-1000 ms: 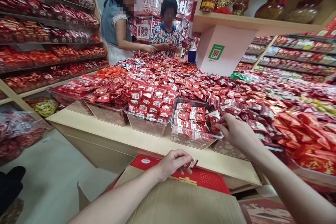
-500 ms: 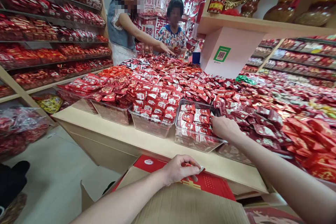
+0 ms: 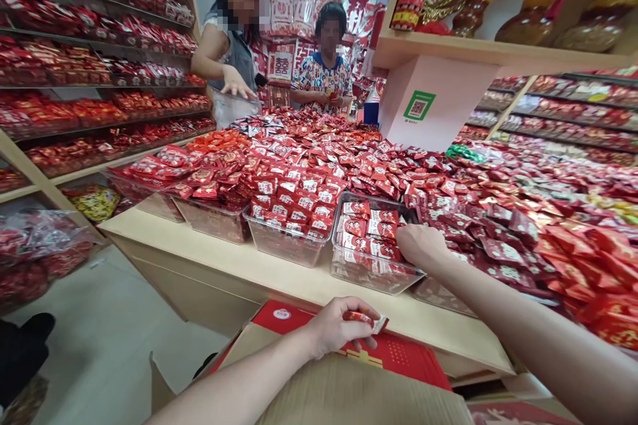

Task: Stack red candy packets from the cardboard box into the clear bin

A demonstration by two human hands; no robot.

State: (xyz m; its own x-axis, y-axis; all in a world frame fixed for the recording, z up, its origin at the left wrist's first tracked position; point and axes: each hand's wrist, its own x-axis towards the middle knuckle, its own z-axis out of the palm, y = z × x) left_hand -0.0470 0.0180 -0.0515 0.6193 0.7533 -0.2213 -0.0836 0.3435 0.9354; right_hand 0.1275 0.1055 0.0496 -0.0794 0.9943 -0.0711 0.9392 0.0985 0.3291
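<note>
My left hand point(image 3: 343, 324) is closed on a small red-and-white candy packet point(image 3: 379, 324), pinched above the cardboard box. My right hand point(image 3: 421, 246) reaches into the right side of a clear plastic bin point(image 3: 379, 272). Its fingers are curled down; their tips, and whatever they grip, are hidden. Red candy packets point(image 3: 355, 226) with little printed figures stand in rows inside that bin, left of my right hand.
More clear bins point(image 3: 286, 242) of red packets line the wooden counter point(image 3: 199, 229). An open cardboard box point(image 3: 349, 392) with a red panel stands below it. A shelf point(image 3: 498, 53) juts in at upper right. Two people point(image 3: 229, 46) stand across the counter.
My right hand has shifted slightly left within the bin. The packet in my left hand shows more. Across the counter, one person's outstretched arm has drawn back.
</note>
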